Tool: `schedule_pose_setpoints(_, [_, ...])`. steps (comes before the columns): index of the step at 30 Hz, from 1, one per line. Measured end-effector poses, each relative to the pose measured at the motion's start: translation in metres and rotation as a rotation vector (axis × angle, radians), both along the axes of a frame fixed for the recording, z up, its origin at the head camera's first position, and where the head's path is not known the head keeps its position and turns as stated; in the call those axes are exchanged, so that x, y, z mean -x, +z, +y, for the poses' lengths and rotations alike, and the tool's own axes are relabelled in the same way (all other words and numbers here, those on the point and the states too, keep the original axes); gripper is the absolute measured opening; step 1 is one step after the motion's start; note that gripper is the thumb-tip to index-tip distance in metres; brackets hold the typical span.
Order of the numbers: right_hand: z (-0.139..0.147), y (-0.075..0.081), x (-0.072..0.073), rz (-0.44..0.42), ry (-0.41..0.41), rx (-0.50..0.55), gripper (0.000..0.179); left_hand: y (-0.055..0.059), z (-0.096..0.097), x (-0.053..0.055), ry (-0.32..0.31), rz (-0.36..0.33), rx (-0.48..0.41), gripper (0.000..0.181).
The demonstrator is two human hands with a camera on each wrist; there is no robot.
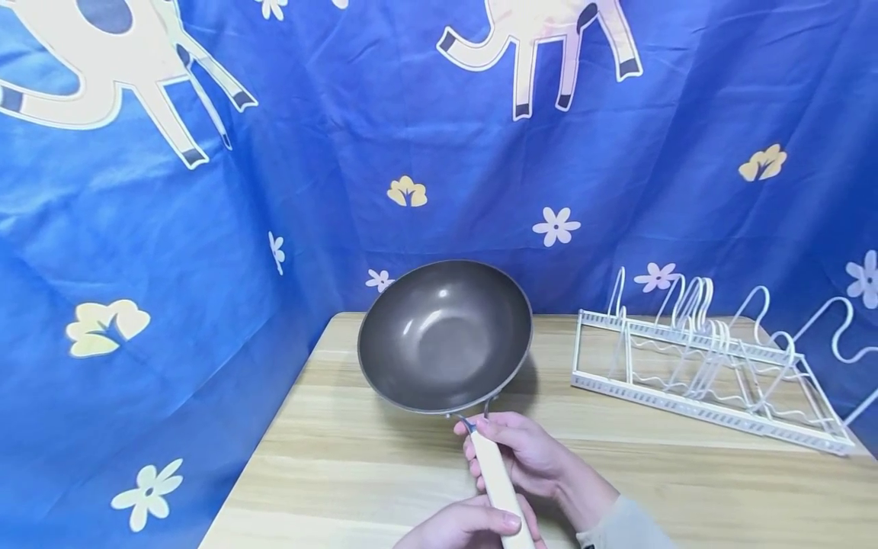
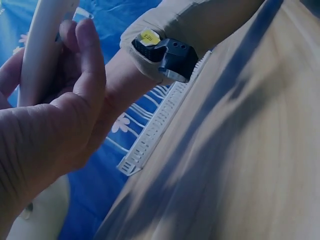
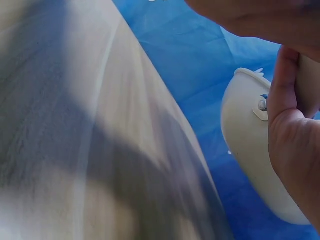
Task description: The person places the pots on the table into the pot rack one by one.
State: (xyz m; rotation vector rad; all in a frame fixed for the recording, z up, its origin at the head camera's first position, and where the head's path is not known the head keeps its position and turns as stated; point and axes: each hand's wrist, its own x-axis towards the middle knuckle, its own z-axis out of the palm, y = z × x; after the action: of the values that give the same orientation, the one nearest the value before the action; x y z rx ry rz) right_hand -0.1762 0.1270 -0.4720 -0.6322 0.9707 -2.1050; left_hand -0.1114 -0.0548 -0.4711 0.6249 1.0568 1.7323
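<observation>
A deep frying pan (image 1: 449,347) with a dark grey inside is held over the table, its bowl tilted toward me. The cream handle (image 1: 495,480) points back toward my body. Near its lower end, my left hand (image 1: 463,524) grips the handle with the thumb lying across the top. Higher up, close to the bowl, my right hand (image 1: 528,451) holds the handle, thumb near the metal joint. In the right wrist view the pan's pale outer side (image 3: 250,135) shows, with a rivet on it.
On the right of the wooden table (image 1: 322,450) stands a white wire rack (image 1: 686,395) with several curved dividers. A blue patterned curtain (image 1: 329,152) hangs behind the table and along its left side. A black camera (image 2: 177,57) is strapped over the right sleeve.
</observation>
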Motion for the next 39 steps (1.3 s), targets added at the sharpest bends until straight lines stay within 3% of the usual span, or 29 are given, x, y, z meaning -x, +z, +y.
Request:
schedule_pose_setpoints(9, [0.012,0.010,-0.010,0.070,-0.086,-0.021,0.032,0.004,0.005,-0.002,-0.015,0.008,0.014,0.024])
schedule_pose_setpoints(14, [0.019,0.013,-0.016,0.065,-0.130,-0.026,0.031,0.012,0.006,-0.005,0.011,0.000,0.045,0.021])
schedule_pose_setpoints(22, [0.030,0.018,-0.023,0.085,-0.165,-0.024,0.031,0.022,0.009,-0.008,-0.001,0.050,0.086,0.023])
schedule_pose_setpoints(29, [0.035,0.023,-0.032,0.118,-0.234,-0.060,0.029,0.017,0.010,-0.015,0.038,0.050,0.063,0.027])
schedule_pose_setpoints(39, [0.045,0.034,-0.041,0.197,-0.408,-0.159,0.030,0.018,0.018,-0.015,0.068,0.210,0.124,0.039])
